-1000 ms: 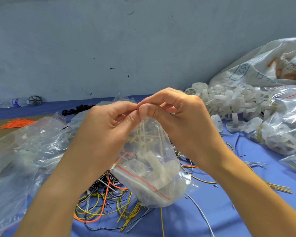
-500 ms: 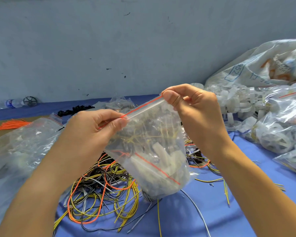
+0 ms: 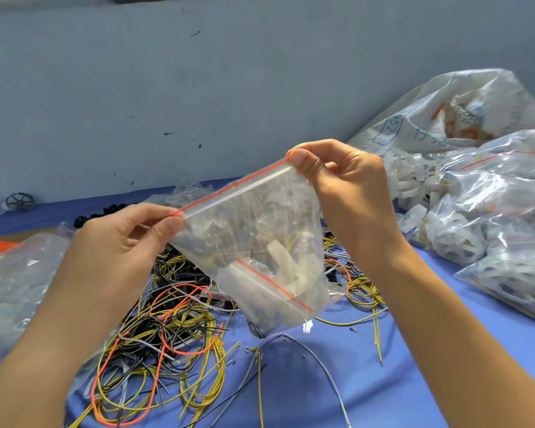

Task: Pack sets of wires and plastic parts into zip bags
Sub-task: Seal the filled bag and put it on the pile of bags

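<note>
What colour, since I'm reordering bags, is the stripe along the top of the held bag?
Red-orange stripe on the clear bag, best seen in the head view.

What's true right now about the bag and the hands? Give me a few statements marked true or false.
1. The left hand and the right hand each pinch one end of the zip bag's top edge. True.
2. The zip bag lies flat with no hand on it. False: both hands hold it up by its top edge, above the loose wires.
3. White plastic parts and yellow wires show inside the zip bag. True.
4. The zip strip along the bag's top is green. False: the zip strip is red.
</note>
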`<state>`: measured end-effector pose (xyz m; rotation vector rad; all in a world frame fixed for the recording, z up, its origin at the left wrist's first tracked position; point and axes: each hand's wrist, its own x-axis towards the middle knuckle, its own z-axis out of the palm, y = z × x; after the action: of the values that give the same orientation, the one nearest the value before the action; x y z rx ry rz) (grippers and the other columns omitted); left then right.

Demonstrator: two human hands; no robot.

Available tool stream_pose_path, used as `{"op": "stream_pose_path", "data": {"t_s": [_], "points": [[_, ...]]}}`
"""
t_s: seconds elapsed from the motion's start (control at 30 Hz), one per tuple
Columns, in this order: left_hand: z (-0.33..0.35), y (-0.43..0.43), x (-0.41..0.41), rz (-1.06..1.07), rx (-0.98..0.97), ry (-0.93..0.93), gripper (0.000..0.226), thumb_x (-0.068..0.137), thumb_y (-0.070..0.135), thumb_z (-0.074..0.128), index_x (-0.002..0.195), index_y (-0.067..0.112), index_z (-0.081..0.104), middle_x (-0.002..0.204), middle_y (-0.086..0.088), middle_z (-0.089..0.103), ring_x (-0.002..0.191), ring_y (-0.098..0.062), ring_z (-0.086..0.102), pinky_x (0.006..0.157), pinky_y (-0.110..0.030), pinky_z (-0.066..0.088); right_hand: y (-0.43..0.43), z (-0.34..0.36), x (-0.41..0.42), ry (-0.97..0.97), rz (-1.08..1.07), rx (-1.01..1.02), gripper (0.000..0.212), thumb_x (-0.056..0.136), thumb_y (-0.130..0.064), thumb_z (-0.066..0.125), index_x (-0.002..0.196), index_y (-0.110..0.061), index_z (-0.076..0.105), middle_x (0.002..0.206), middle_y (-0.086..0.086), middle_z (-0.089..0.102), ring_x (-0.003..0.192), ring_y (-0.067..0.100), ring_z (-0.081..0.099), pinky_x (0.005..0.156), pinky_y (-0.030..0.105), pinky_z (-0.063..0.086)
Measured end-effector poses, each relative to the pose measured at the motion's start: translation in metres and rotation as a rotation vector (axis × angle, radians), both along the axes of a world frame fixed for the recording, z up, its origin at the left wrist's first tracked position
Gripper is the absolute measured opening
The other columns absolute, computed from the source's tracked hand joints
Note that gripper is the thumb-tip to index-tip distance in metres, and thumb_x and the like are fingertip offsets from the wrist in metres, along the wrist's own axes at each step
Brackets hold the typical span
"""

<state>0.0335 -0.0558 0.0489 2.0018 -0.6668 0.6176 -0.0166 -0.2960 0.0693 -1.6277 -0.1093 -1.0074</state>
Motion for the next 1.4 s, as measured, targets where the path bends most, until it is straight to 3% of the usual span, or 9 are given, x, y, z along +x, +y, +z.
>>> {"op": "stream_pose_path", "data": {"t_s": [0.27,0.47,0.57,0.7,0.9,1.03,1.17,1.27,1.4], "points": [[0.020,-0.022,-0.003,-0.028,-0.038,-0.076,0.041,0.082,0.076,0.052,0.103,0.045,0.068,0.086,0.016,0.071,0.073,-0.007,0.066,0.061,-0.031,0.051,-0.025,0.012,-0.047,-0.029,-0.071,0.043,0.007,0.089,-0.027,0.071,0.083,-0.026,0.073,0.049,-0.021,0.050,0.047,0.003,0.038,0.051,0.010,0.031],[0.044,-0.067,-0.020,-0.154,0.074,-0.139,0.031,0.081,0.073,0.052,0.094,0.050,0.067,0.084,0.022,0.070,0.068,-0.005,0.065,0.057,-0.030,0.050,-0.067,0.013,-0.094,0.014,-0.123,0.059,0.013,0.088,-0.024,0.072,0.076,-0.028,0.070,0.048,-0.020,0.051,0.046,0.003,0.041,0.053,0.012,0.033],[0.051,-0.093,-0.030,-0.194,0.139,-0.177,0.007,0.086,0.053,0.065,0.091,0.049,0.066,0.083,0.025,0.069,0.066,-0.004,0.063,0.063,-0.029,0.049,-0.086,0.015,-0.114,0.058,-0.146,0.061,0.010,0.088,-0.025,0.072,0.078,-0.027,0.071,0.054,-0.021,0.057,0.052,0.000,0.048,0.057,0.013,0.041],[0.063,-0.123,-0.035,-0.218,0.176,-0.196,0.014,0.087,0.026,0.069,0.086,0.040,0.069,0.078,0.020,0.069,0.065,-0.007,0.061,0.062,-0.023,0.046,-0.109,0.028,-0.132,0.109,-0.171,0.081,0.007,0.089,-0.026,0.070,0.082,-0.024,0.072,0.054,-0.017,0.058,0.051,0.002,0.049,0.055,0.012,0.042],[0.115,-0.164,-0.017,-0.333,0.187,-0.120,0.009,0.087,0.044,0.064,0.092,0.041,0.071,0.056,0.006,0.063,0.042,-0.012,0.055,0.041,-0.018,0.044,-0.156,0.068,-0.137,0.119,-0.160,0.046,0.008,0.088,-0.030,0.072,0.080,-0.027,0.073,0.064,-0.014,0.066,0.049,0.003,0.052,0.054,0.015,0.044],[0.144,-0.245,0.015,-0.353,0.337,0.072,0.012,0.091,0.031,0.066,0.082,0.029,0.074,0.054,-0.002,0.065,0.041,-0.013,0.056,0.047,-0.019,0.046,-0.211,0.077,-0.107,0.226,-0.103,0.233,0.008,0.094,-0.022,0.066,0.089,-0.015,0.068,0.075,-0.002,0.061,0.040,0.007,0.053,0.043,0.021,0.047],[0.181,-0.361,0.039,-0.409,0.361,0.191,0.017,0.096,0.014,0.059,0.095,0.002,0.071,0.074,-0.012,0.071,0.055,-0.014,0.070,0.058,-0.022,0.058,-0.295,0.101,-0.073,0.284,-0.141,0.404,0.015,0.099,-0.013,0.056,0.107,-0.003,0.063,0.081,0.005,0.056,0.056,0.015,0.062,0.054,0.024,0.058],[0.225,-0.448,0.051,-0.424,0.191,0.067,0.015,0.094,0.018,0.061,0.095,0.008,0.072,0.088,-0.010,0.074,0.068,-0.014,0.073,0.057,-0.019,0.052,-0.364,0.147,-0.058,0.164,-0.304,0.401,0.019,0.102,-0.007,0.048,0.087,-0.010,0.059,0.076,0.001,0.057,0.055,0.013,0.059,0.054,0.021,0.056],[0.242,-0.554,0.052,-0.469,0.007,-0.164,0.015,0.088,0.006,0.058,0.095,0.008,0.071,0.082,-0.002,0.063,0.067,-0.012,0.058,0.062,-0.019,0.052,-0.448,0.181,-0.056,0.099,-0.683,0.087,0.033,0.099,-0.005,0.047,0.073,-0.022,0.057,0.077,0.003,0.065,0.064,0.016,0.062,0.068,0.031,0.057]]}}
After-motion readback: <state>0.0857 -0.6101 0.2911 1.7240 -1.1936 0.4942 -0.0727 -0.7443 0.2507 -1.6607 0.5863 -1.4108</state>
